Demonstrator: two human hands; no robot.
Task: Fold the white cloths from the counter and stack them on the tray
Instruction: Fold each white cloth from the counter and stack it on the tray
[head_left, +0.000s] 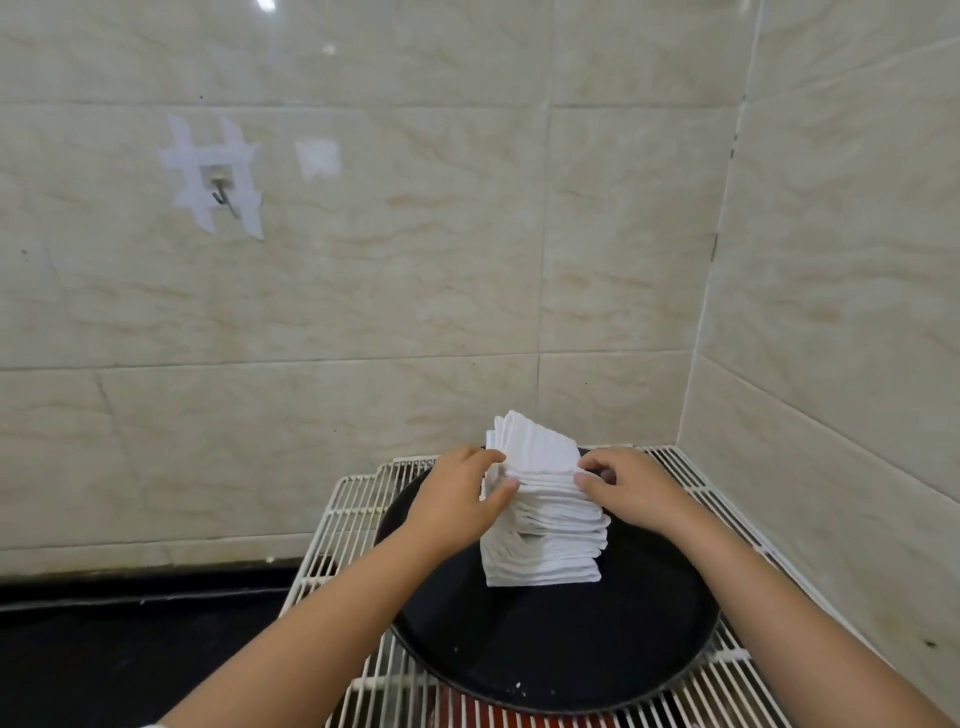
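Two hands' grip, left (457, 499) and right (631, 486), pinching cloth stack (545, 519) between them.

This looks like a kitchen corner, likely a working one. Glossy cream marble-look wall tiles (415, 260) cover both walls meeting at the far right. A taped-on metal hook (221, 195) hangs on the far-left wall, above a black counter (130, 649). Near right, a white wire rack (358, 499) carries a round black tray (571, 654).
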